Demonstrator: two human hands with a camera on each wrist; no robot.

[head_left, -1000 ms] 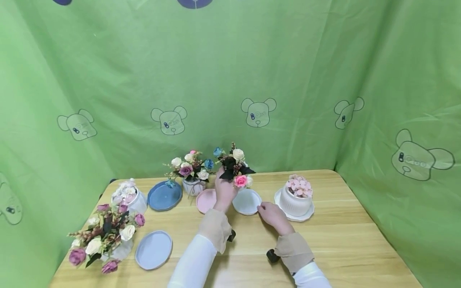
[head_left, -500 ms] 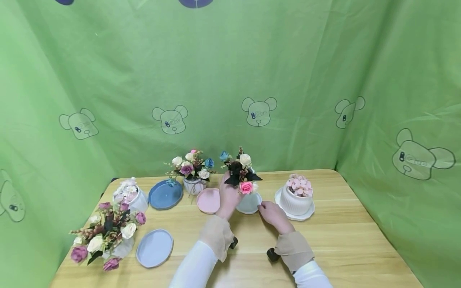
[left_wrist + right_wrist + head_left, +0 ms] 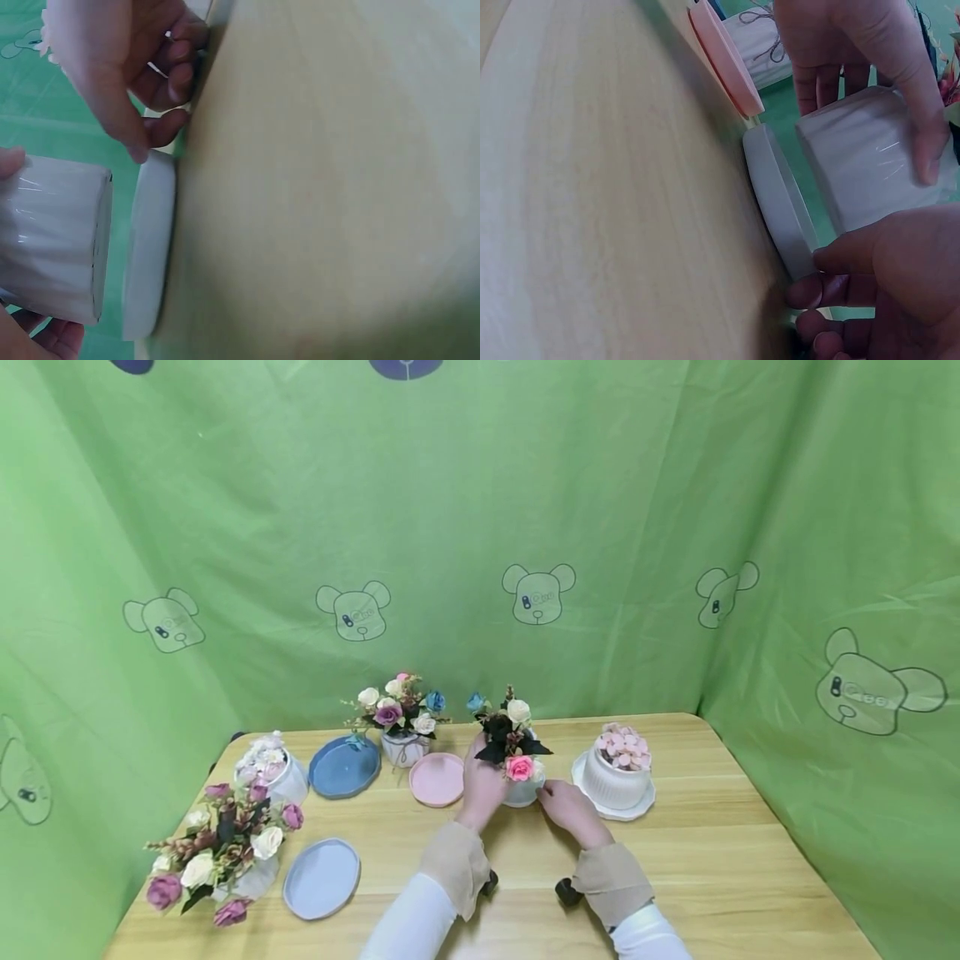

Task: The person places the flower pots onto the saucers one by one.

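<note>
Left hand (image 3: 483,787) is gripping the white flower pot (image 3: 859,165), thumb one side, fingers the other, holding it above the pale plate (image 3: 776,202) w/ a gap btwn base & rim. Right hand (image 3: 572,812) is pinching that plate's edge. Main risk, prob.: base catching the rim & tipping if it's going down off-centre, or right fingertips getting nipped b/c they're sitting so close. Pink plate (image 3: 435,779) is lying to the left; pink-flowered pot (image 3: 615,783) is standing on its saucer (image 3: 633,811), right side of tbl (image 3: 750,877).
</note>
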